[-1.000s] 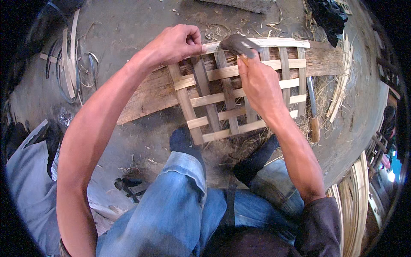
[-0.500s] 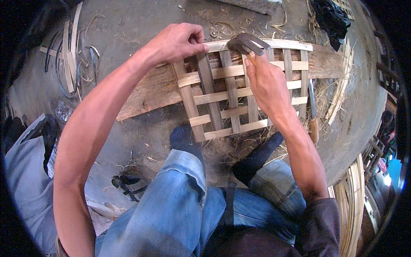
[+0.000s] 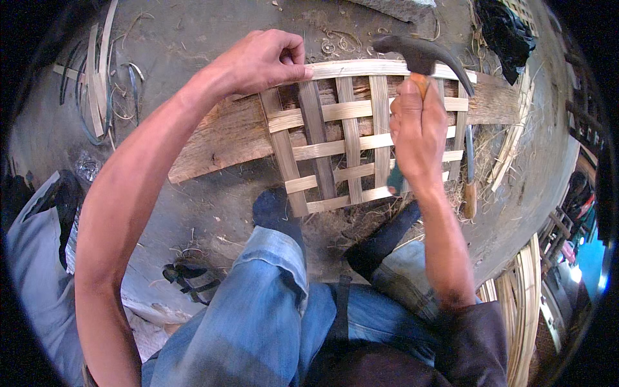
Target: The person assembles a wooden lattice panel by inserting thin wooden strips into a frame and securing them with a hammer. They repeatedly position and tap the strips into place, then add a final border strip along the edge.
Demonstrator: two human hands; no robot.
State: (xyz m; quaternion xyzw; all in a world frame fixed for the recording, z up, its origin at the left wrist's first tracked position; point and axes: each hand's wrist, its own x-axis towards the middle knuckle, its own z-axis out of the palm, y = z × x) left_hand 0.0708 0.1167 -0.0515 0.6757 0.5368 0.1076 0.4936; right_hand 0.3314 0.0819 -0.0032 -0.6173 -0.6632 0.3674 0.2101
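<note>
The left hand (image 3: 274, 61) pinches the left end of a pale rim strip (image 3: 361, 68); the right hand (image 3: 419, 129) is wrapped round a claw hammer (image 3: 422, 55), likely head-heavy. The woven slat lattice (image 3: 361, 143), upper centre over a weathered plank (image 3: 206, 148), looks light, springy, splittable, best held at its edge crossings.

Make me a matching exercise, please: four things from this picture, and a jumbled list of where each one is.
1. hammer
2. woven panel
3. wooden-handled tool
4. black plastic

A. toward the picture's upper right corner
B. over the wooden board, left hand at its top edge
C. gripped in the right hand
D. just right of the woven panel

Pairs: 1-C, 2-B, 3-D, 4-A
</note>
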